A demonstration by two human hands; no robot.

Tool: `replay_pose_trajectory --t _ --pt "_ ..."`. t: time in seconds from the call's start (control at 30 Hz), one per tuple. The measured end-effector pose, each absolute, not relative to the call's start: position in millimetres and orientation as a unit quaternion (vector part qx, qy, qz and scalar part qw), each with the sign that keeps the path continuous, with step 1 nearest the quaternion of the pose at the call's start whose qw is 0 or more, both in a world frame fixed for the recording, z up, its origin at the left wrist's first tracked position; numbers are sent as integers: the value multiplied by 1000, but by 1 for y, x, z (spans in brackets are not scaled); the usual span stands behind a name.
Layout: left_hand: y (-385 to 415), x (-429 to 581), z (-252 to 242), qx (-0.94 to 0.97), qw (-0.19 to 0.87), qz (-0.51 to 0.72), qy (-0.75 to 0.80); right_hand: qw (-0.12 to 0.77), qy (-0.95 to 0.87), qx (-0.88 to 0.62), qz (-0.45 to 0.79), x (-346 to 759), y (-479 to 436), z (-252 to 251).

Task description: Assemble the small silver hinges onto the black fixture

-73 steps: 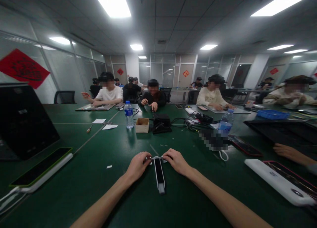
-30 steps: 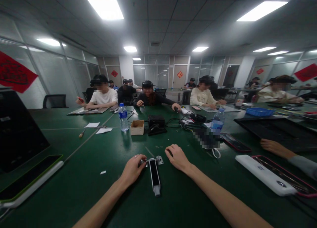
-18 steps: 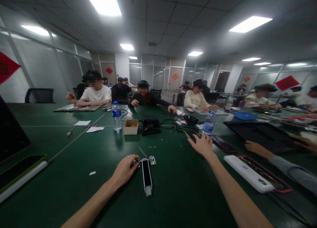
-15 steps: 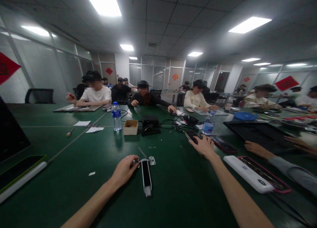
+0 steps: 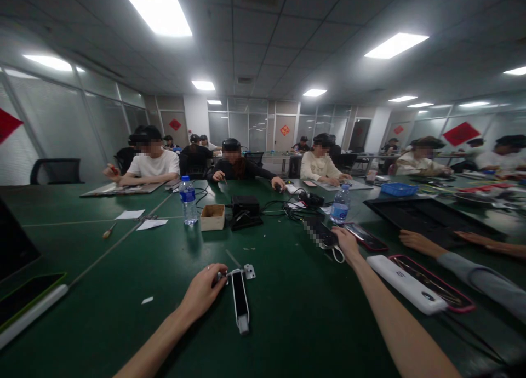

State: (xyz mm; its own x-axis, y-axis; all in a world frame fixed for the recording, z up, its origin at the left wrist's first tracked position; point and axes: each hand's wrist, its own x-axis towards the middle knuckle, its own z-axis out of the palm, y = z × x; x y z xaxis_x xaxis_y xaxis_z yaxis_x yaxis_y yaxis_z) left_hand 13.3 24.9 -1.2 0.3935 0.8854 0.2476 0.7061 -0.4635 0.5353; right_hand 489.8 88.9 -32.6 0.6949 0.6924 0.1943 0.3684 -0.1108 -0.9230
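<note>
My left hand rests on the table with its fingers curled round a small shiny metal part, mostly hidden by the fingertips. Just right of it lies a long narrow piece with a white frame, a black middle and a pale lower end. A small metal plate with holes is at its upper right. Farther off, my right hand grips the right edge of a dark phone, which looks tilted up; its screen is blurred out. A white loop hangs beside the phone.
Behind are a bottle, a small open box, a black device and cables. Rightward lie a second bottle, a red-edged phone, a white power bank and a co-worker's arms by a black panel.
My right hand has gone from lying over the phone to gripping its right edge, and the phone has tilted up, showing the white loop. My left hand stays at the metal part. The view has shifted slightly.
</note>
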Motion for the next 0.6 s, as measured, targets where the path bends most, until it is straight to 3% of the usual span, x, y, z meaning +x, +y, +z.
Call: replay_pose_trajectory --t 0.6 --pt "24 13 1 819 170 250 488 573 -411 -693 146 485 85 -27"
